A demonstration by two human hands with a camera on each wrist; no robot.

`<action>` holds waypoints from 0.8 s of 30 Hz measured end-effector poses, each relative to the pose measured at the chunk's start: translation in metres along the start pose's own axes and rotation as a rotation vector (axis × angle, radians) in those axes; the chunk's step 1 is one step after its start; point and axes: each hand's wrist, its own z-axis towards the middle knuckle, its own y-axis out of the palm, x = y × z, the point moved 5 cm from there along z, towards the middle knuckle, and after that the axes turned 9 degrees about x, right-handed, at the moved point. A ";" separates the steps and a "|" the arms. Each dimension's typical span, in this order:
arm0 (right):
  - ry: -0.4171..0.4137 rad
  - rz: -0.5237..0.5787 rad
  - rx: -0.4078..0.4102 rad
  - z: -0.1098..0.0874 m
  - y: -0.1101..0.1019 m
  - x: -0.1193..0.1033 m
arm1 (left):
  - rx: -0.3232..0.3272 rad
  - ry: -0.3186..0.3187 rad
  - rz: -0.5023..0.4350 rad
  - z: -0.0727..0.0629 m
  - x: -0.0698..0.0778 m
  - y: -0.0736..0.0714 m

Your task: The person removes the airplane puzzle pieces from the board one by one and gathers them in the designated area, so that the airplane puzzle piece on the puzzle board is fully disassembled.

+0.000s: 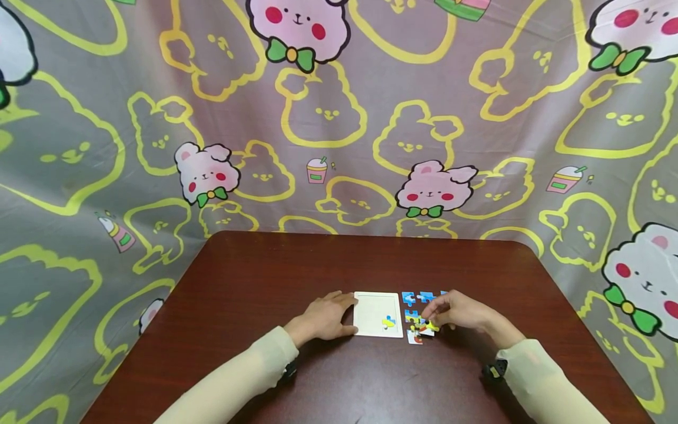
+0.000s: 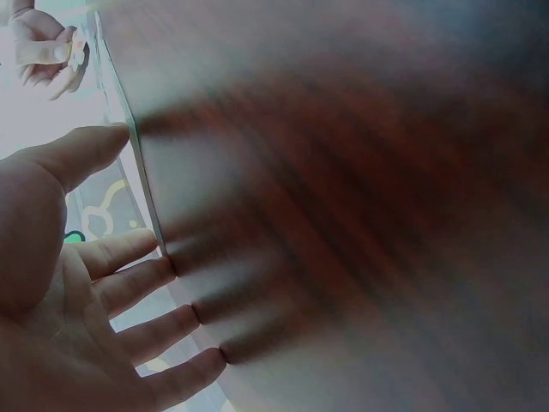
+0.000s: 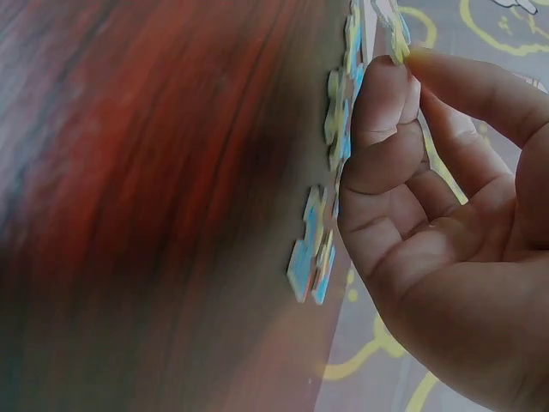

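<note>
A cream puzzle tray (image 1: 369, 312) lies on the table with one blue-and-yellow jigsaw piece (image 1: 389, 322) in its lower right part. My left hand (image 1: 324, 316) rests at the tray's left edge, fingers and thumb spread and extended. Over the loose pieces to the tray's right, my right hand (image 1: 465, 310) pinches a jigsaw piece (image 3: 395, 33) between thumb and finger. Blue jigsaw pieces (image 1: 408, 298) lie behind it, and a white-and-red one (image 1: 415, 337) lies nearer me. The right hand partly hides several others.
The dark reddish-brown table (image 1: 265, 271) has rounded far corners. A patterned cloth (image 1: 339, 129) with cartoon animals hangs behind the table and along both sides.
</note>
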 end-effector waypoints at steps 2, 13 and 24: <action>-0.007 0.000 -0.005 -0.002 -0.001 0.002 | 0.003 0.002 -0.001 0.000 0.000 0.001; -0.022 -0.022 -0.034 -0.006 -0.004 0.010 | -0.002 0.002 -0.002 0.000 0.000 -0.001; -0.026 -0.066 -0.033 -0.010 -0.005 0.010 | -0.003 0.004 0.001 0.000 0.001 -0.002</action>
